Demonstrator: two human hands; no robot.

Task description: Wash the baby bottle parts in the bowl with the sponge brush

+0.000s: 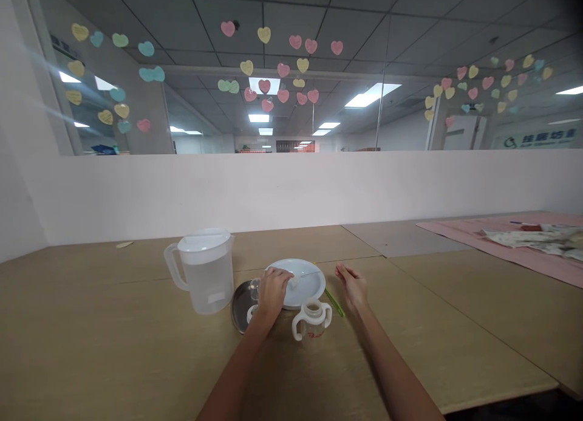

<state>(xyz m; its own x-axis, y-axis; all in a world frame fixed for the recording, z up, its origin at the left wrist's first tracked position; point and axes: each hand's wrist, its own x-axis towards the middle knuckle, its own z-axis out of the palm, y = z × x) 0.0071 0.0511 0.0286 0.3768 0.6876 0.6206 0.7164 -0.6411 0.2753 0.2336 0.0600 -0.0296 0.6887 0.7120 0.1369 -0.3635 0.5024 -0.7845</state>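
My left hand (273,290) is closed at the near left part of a white plate (298,265), its fingertips on a small whitish translucent piece (295,282). A thin rod (312,273) runs from that piece towards my right hand (353,284), whose fingers are pinched together just right of the plate; the rod's far end is hard to see. In front of the plate stands an open clear bottle with two white handles (314,314). A green-handled tool (334,303) lies between plate and right hand. Behind my left hand, a metal tray (239,308) is partly hidden.
A large lidded translucent pitcher (209,281) stands left of the tray. On the tray are a clear cap (254,288) and a white ring (251,313). A pink cloth (455,231) with fabric on it lies far right. A white wall (273,190) rises behind the table.
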